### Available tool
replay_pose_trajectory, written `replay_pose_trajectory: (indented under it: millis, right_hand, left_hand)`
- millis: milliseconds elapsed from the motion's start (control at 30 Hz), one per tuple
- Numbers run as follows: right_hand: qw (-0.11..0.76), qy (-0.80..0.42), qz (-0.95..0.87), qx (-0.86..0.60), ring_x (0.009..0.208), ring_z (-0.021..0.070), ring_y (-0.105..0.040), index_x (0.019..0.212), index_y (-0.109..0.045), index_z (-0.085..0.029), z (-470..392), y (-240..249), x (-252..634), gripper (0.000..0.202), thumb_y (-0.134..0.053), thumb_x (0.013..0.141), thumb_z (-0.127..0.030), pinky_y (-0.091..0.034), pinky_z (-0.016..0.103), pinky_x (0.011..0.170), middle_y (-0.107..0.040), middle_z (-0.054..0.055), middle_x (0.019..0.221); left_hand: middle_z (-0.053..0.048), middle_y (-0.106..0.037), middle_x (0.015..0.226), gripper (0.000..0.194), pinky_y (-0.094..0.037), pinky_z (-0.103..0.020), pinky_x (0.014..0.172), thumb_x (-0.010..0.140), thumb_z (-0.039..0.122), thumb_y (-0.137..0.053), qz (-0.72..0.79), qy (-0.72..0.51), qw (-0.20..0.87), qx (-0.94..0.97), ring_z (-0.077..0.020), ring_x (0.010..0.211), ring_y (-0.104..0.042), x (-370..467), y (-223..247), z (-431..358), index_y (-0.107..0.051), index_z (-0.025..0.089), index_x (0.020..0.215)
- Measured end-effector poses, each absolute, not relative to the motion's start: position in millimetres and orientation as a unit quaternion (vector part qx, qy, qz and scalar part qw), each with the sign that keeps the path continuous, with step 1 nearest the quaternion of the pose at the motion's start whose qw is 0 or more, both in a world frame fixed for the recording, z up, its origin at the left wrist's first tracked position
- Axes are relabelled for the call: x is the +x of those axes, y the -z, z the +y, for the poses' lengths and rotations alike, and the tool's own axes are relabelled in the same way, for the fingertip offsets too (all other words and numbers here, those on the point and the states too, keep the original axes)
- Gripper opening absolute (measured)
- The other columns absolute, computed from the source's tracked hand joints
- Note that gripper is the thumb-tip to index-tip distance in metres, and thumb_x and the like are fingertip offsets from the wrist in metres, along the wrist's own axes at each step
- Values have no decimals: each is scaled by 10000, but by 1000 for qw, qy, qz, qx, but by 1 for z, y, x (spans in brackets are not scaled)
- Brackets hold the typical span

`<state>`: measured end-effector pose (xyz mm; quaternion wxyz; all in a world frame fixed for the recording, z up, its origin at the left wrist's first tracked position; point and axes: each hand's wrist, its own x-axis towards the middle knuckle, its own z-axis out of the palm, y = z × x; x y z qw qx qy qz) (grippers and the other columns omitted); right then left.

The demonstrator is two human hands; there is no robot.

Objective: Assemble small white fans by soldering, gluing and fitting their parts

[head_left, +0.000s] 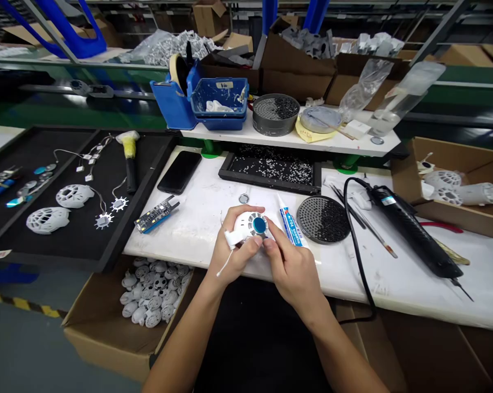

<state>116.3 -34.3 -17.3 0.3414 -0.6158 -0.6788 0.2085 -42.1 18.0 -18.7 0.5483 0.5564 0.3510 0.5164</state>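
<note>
A white rounded plastic part (241, 225) with a blue round disc (259, 225) on its face is held over the bench's front edge. My left hand (230, 248) is wrapped round it from the left, and a thin white wire hangs beside the wrist. At the part's right side, my right hand (289, 262) touches it with thumb and fingers closed near the disc. A blue and white glue tube (291, 222) lies just beyond my right hand. Behind the part, a small round metal disc (244, 198) rests on the bench.
Left on the bench are a black phone (180, 172) and a circuit board (156, 214). A round tray of black bits (324, 219), tweezers and a black corded tool (414, 232) lie right. A black tray (83, 234) holds white shells; below, a carton (107, 344) holds several white parts.
</note>
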Motion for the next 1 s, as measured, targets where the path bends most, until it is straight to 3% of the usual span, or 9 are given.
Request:
replay_pose_trajectory:
  millis: [133,300,467,600,800,1000]
  right_hand:
    - [357,-201,-684,-604,964,220,-809,1565,-556,-229,-33,18,118,479,-414,1142,-401,-611,294,800,-766,91,1320]
    - [308,-154,-714,-610,711,203,-783,1558,-564,-216,-31,18,121,474,-392,1148,-382,-576,295,657,-828,79,1114]
    - [309,-167,-732,-584,914,259,-811,1542,-546,-115,-29,13,115,487,-334,1148,-310,-605,339,737,-770,126,1299]
    - [321,-187,-711,-597,873,249,-813,1563,-530,-156,-30,15,107,480,-350,1152,-327,-595,323,719,-809,89,1197]
    - [339,-182,-694,-608,912,202,-811,1549,-555,-186,-32,19,104,450,-391,1153,-324,-586,272,753,-783,83,1281]
    - [346,-183,-682,-618,943,190,-804,1545,-565,-193,-33,19,103,451,-382,1157,-334,-594,266,793,-769,67,1319]
  left_hand:
    - [-84,-726,1217,538,-554,-332,872,849,416,-824,368,-514,522,573,-237,1014,-695,-42,16,18,-623,239,1316]
    - [-47,-692,1037,469,-523,-290,734,858,378,-805,406,-501,500,578,-197,853,-662,-43,18,17,-657,238,1280]
    - [-38,-681,1032,449,-502,-272,716,846,336,-803,424,-511,486,568,-168,811,-622,-42,20,15,-657,236,1259]
    - [-35,-679,993,454,-504,-260,686,851,351,-802,438,-525,489,543,-175,826,-630,-42,22,12,-653,234,1263]
    - [-32,-681,1030,446,-526,-261,735,834,321,-812,457,-548,453,534,-175,864,-655,-34,20,8,-661,245,1247]
    - [9,-642,926,409,-521,-274,717,865,278,-778,470,-550,445,528,-126,698,-578,-28,17,5,-643,247,1250]
